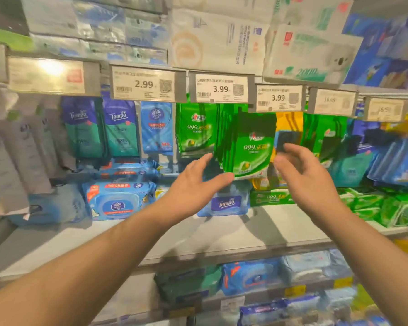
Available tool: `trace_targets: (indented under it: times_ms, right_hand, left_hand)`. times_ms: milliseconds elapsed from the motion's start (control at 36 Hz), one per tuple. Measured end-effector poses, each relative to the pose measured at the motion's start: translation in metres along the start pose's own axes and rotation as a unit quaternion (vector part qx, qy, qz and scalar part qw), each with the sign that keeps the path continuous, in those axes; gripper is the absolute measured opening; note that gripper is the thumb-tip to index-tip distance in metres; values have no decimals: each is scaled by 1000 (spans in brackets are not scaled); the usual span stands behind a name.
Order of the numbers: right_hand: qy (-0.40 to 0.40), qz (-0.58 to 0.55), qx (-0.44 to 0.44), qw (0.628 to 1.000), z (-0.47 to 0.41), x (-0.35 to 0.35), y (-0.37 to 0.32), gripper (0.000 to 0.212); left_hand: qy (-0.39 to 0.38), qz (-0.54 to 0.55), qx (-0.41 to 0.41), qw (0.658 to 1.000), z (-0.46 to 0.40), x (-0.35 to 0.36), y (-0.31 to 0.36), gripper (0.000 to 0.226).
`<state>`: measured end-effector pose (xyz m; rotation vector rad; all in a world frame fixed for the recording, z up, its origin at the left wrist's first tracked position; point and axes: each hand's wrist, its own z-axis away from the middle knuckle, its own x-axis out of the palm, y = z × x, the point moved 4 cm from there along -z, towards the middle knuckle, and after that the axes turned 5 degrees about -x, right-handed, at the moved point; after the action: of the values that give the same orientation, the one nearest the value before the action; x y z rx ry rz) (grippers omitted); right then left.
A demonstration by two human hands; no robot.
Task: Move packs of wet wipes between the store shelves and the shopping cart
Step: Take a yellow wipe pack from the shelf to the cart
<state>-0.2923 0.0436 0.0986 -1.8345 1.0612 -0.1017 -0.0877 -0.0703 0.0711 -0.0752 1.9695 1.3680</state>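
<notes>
A row of green wet wipe packs (250, 147) hangs from a peg under the 3.99 price tag. My left hand (196, 184) is spread just left of and below the front pack, its thumb tip at the pack's lower edge. To the right of the same pack, my right hand (302, 170) has relaxed fingers and holds nothing. Neither hand grips a pack. More green packs (196, 128) hang to the left.
Blue-green Tempo packs (120, 130) and a blue Vinda pack (157, 128) hang further left. Flat blue wipe packs (118, 201) and a Tempo pack (226, 204) lie on the grey shelf (198, 236). Price tags (222, 89) line the rail above. Lower shelves hold more packs.
</notes>
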Motion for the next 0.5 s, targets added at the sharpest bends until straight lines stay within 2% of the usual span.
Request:
trace_targets:
  times_ms: [139,167,194,250,278,361,444,500]
  right_hand:
    - [-71,-91,59,992,-24,21,7,83]
    - [-81,-106,64,989,-26,24,8,78]
    - [-91,-119,59,987,-27,26,11,64]
    - [-109,-128,49,985,-30,29,15,18]
    - [-118,-133,43,983,-30,32,14,8]
    - [-123,-146,30,981,-31,33,19,9]
    - [-109,-133,20,985,-31,34,26,12]
    - [-75,-111,28,991,-27,32,32,11]
  left_hand:
    - [20,34,-13,999,-20,18,21,90]
    - [24,42,-10,999,-22,22,26,88]
    - [26,48,-1,999,-25,26,28,84]
    - [33,48,15,998,-30,35,29,72]
    - [44,44,22,998,-31,38,29,67]
    - [71,50,35,996,-32,44,25,76]
    - [80,80,19,993,-30,51,14,64]
    - [81,108,-6,991,-28,56,6,64]
